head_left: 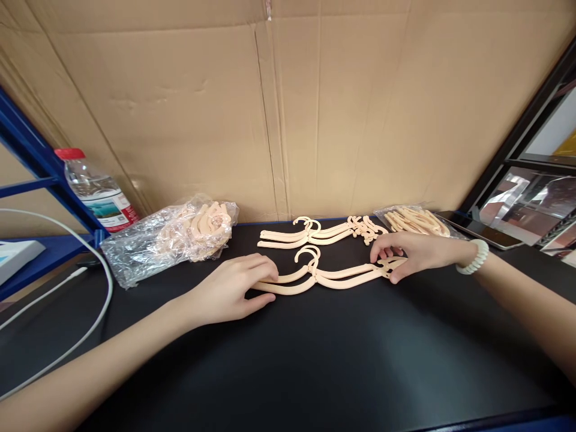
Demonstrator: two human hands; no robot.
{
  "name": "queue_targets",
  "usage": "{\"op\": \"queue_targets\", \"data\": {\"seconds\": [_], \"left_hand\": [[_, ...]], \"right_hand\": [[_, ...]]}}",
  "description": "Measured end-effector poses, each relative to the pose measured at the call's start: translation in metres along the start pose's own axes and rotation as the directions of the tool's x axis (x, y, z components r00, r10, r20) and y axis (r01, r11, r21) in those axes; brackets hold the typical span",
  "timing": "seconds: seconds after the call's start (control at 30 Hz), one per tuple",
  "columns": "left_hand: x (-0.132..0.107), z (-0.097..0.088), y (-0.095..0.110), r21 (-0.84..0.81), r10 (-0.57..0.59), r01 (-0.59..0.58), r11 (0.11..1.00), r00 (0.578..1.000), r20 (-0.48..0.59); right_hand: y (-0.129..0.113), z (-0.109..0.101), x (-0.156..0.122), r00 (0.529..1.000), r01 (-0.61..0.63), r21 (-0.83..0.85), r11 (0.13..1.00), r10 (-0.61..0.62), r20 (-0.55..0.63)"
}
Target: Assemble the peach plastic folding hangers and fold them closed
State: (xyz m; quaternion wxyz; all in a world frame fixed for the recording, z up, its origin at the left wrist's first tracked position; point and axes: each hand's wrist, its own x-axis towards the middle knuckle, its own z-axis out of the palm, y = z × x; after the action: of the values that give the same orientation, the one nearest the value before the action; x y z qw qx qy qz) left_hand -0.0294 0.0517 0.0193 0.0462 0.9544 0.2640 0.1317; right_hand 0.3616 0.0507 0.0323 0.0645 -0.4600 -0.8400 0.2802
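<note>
A small stack of peach plastic hangers (324, 277) lies flat on the black table (315, 360). My left hand (229, 291) pinches the stack's left end between thumb and fingers. My right hand (405, 255), with a white bead bracelet at the wrist, grips the stack's right end. A second stack of the same hangers (315, 233) lies just behind, near the cardboard wall.
A clear plastic bag with more hangers (180, 237) lies at the back left, another bag of hangers (416, 221) at the back right. A water bottle (96, 192) stands on a blue shelf frame. A white cable (96, 318) loops at left. A dark tablet (483, 231) lies at right.
</note>
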Motion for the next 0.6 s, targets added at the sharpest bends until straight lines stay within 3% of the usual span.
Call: {"op": "queue_targets", "data": {"seconds": [0.2,0.33,0.47,0.53,0.6], "left_hand": [[0.002,0.008,-0.006,0.005,-0.015,0.015,1.0,0.999,-0.033],[0.0,0.013,-0.009,-0.024,-0.047,0.045,0.999,0.996,-0.077],[-0.001,0.02,-0.009,-0.027,-0.044,0.041,0.999,0.988,-0.149],[-0.001,0.022,-0.009,-0.029,-0.03,0.025,0.999,0.983,-0.181],[-0.001,0.023,-0.009,-0.031,-0.017,0.011,0.999,0.979,-0.203]], "right_hand": [[0.002,0.006,0.003,1.0,-0.003,-0.054,0.999,0.003,-0.003],[-0.007,0.002,0.006,0.995,0.016,-0.076,0.997,-0.024,-0.1],[-0.06,0.021,-0.011,0.961,0.16,-0.051,0.986,-0.167,-0.221],[-0.091,0.044,-0.031,0.919,0.248,0.001,0.969,-0.235,-0.317],[-0.111,0.07,-0.052,0.874,0.413,-0.018,0.911,-0.401,-0.275]]}}
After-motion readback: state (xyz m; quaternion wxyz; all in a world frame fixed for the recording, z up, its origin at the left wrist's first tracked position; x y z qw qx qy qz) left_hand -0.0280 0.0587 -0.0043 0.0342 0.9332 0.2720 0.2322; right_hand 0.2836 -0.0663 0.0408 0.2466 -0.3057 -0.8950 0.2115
